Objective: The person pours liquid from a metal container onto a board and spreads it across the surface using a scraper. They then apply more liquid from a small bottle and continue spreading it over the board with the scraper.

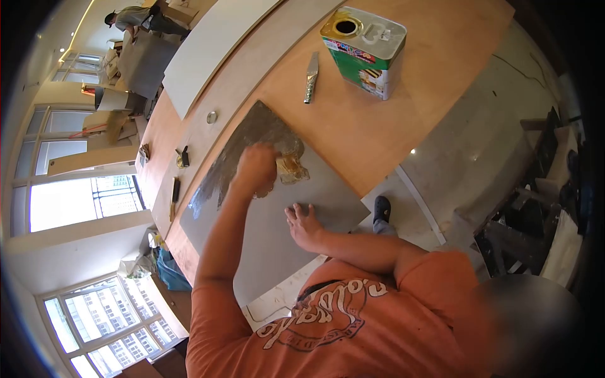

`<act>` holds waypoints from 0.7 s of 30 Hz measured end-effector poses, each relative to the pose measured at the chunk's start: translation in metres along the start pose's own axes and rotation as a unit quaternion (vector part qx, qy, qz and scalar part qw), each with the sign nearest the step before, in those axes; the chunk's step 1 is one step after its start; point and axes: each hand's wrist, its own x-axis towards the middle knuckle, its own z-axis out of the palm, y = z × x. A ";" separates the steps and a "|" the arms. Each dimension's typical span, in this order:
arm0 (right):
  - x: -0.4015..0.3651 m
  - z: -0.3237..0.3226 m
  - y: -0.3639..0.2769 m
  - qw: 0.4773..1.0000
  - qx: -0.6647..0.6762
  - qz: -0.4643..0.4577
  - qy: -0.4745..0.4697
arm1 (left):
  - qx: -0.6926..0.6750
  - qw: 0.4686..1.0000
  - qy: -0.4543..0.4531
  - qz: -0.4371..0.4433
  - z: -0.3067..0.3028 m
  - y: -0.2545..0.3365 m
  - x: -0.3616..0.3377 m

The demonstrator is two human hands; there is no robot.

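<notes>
A grey sheet panel (268, 249) lies on the wooden tabletop under both my hands. My left hand (257, 169) is closed round a scraper, mostly hidden by the fingers, at a patch of amber glue (293, 169). Darker, wet-looking smears cover the panel's upper left part. My right hand (305, 228) rests on the bare lower part, fingers spread, holding nothing. Beyond the panel lies a smeared putty knife (311, 79). Beside it stands a green and silver metal can (372, 66) with an open, glue-stained mouth.
Long pale boards (217, 57) lie along the far side. A roll of tape (212, 117) and a black-handled tool (174, 198) sit left of the panel. A dark rack (520, 227) stands on the floor at right. A co-worker (145, 20) bends over in the far corner.
</notes>
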 end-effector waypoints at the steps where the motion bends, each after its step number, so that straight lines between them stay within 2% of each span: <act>1: -0.001 0.002 0.000 1.000 -0.004 -0.002 0.001 | -0.003 0.999 -0.023 -0.034 0.004 -0.011 0.021; 4: -0.001 0.001 0.004 1.000 -0.010 -0.006 0.010 | 0.043 0.998 -0.038 -0.021 0.000 -0.020 0.073; 9: -0.002 0.008 0.003 0.999 0.014 -0.001 0.032 | 0.192 0.973 -0.128 0.019 -0.023 0.012 0.126; 11: -0.001 0.009 0.004 0.999 0.022 -0.004 0.023 | 0.218 0.966 -0.138 0.013 -0.018 0.017 0.139; 15: 0.000 0.008 0.005 0.999 0.029 -0.004 0.019 | 0.277 0.943 -0.180 0.045 -0.023 0.033 0.152; 21: 0.000 0.007 0.006 0.999 0.027 -0.002 0.026 | 0.292 0.934 -0.170 0.117 -0.021 0.050 0.146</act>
